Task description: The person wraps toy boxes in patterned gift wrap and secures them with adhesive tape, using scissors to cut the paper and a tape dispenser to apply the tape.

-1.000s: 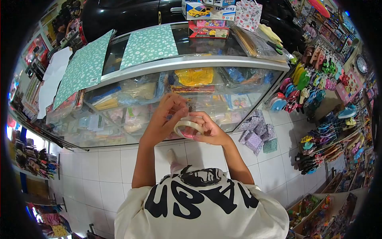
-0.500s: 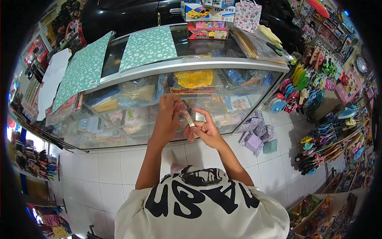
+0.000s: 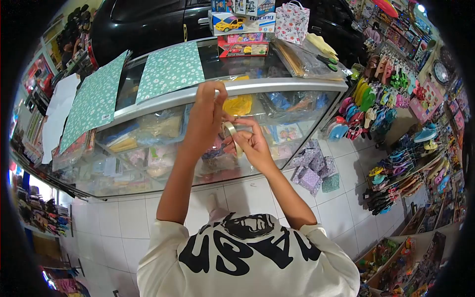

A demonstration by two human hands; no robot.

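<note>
A narrow, pale roll of tape [image 3: 231, 137] stands on edge in my right hand [image 3: 252, 144], pinched between thumb and fingers. My left hand [image 3: 210, 116] is higher and to the left of the roll, with its fingers pressed together over the front edge of the glass counter. Whether a strip of tape runs from those fingertips cannot be made out. Both hands are in front of the display counter [image 3: 277, 85]. Beyond my left hand, a green flowered sheet of paper [image 3: 170, 69] lies on the counter top.
Another green flowered sheet [image 3: 96, 96] and a white sheet [image 3: 59, 114] lie at the left. Toy boxes [image 3: 242, 24], a floral gift bag [image 3: 293, 22] and scissors [image 3: 326, 62] rest at the back right. Purple wrapped packets [image 3: 309, 173] lie on the floor.
My left hand has risen toward the counter's top edge, away from the roll. The roll has turned to show its ring shape, and my right hand has shifted slightly up and left.
</note>
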